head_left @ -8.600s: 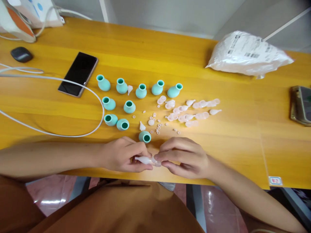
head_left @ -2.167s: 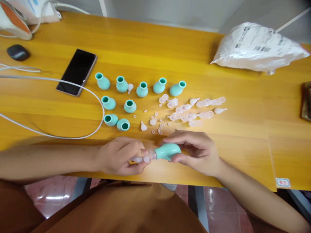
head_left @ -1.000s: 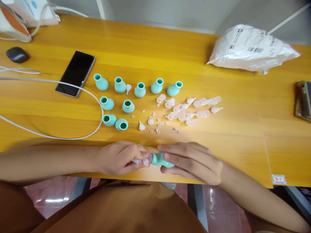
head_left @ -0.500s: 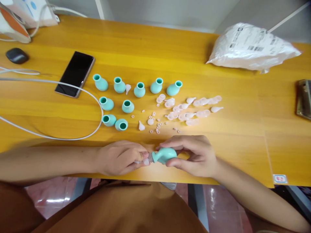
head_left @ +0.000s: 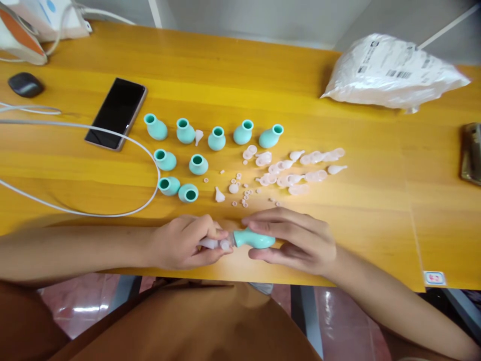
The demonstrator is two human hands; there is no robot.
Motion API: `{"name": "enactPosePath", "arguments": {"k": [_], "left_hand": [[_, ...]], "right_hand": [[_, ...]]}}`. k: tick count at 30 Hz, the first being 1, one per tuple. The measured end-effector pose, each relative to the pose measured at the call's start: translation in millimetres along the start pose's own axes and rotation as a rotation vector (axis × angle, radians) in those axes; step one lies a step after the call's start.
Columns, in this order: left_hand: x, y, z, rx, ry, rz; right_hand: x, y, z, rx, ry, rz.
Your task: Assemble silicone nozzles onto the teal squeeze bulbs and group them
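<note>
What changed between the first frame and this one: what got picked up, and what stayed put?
The teal bulb that stood on the table just ahead of the hands was picked up: the right hand now holds it on its side, neck toward the clear tip pinched in the left hand. Earlier both hands worked on that clear tip alone. Nine teal bulbs, the loose clear parts, phone and bag stayed put.

Teal bulb (head_left: 254, 238) in the right hand's grip; translucent white tip (head_left: 214, 244) in the left hand's grip. Beyond the grips: teal bulbs (head_left: 198, 164), pale pink parts (head_left: 296, 170), yellow-orange wood-grain desk (head_left: 376, 190), black phone (head_left: 116, 113).
</note>
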State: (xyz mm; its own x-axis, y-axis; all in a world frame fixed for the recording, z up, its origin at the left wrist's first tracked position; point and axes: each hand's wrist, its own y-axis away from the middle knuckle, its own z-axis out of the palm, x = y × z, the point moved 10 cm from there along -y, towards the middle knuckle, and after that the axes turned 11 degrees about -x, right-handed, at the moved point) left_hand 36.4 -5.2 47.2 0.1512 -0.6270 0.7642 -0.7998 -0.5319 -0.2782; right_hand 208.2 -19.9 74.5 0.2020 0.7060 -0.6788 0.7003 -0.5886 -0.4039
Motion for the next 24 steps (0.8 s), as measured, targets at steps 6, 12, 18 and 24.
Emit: {"name": "enactPosePath", "arguments": {"k": [6, 12, 18, 24], "left_hand": [[-17, 4, 8.0, -0.050, 0.251, -0.144], [-23, 7, 15.6, -0.066, 0.495, -0.180], [-21, 3, 8.8, -0.035, 0.430, -0.119], [0, -5, 3.2, -0.049, 0.383, 0.081]], "right_hand": [[-12, 4, -2, -0.011, 0.195, -0.015], [-20, 12, 0, 0.009, 0.337, -0.101], [-8, 5, 5, -0.017, 0.237, -0.018], [-15, 1, 6, 0.016, 0.407, -0.117]]}}
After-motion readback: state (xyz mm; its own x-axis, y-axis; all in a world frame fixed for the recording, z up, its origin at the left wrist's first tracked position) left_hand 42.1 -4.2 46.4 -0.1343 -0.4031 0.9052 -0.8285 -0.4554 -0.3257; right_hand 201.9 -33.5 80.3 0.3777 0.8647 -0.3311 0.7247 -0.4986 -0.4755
